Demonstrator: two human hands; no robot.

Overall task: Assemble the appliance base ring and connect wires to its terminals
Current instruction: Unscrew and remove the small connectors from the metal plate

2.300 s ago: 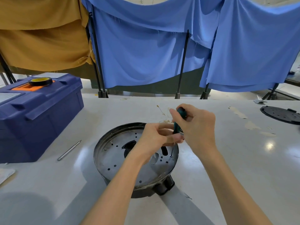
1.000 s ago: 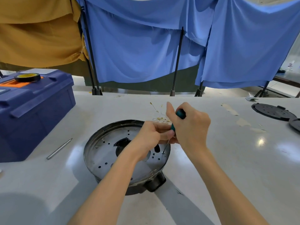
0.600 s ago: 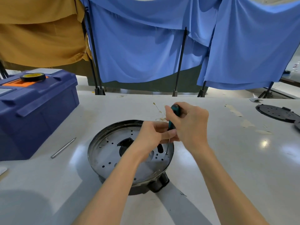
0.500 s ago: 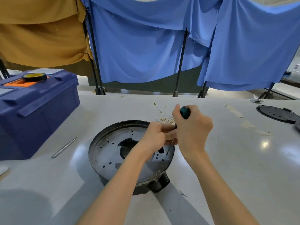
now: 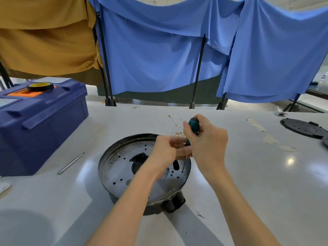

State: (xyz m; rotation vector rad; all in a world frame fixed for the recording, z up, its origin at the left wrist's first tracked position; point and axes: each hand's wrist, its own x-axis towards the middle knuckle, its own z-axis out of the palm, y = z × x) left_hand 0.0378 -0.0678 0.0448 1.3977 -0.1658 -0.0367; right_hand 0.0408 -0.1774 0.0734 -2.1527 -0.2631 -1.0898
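— Where's the base?
— On the table (image 5: 248, 183), in the middle: the base (image 5: 120, 167).
— And the hands?
— The right hand (image 5: 207, 144) wraps the screwdriver (image 5: 193, 124) handle. The left hand (image 5: 165, 153) seems to pinch its shaft low down. The tip meets a screw (image 5: 183, 170) at the base's right side.
— Which step?
— Fastening the ring, I'd judge. Next it needs steady turns with the tip seated and upright, then the wiring.

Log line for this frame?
right hand grips screwdriver | left hand steadies it | tip on base ring | wires at far rim
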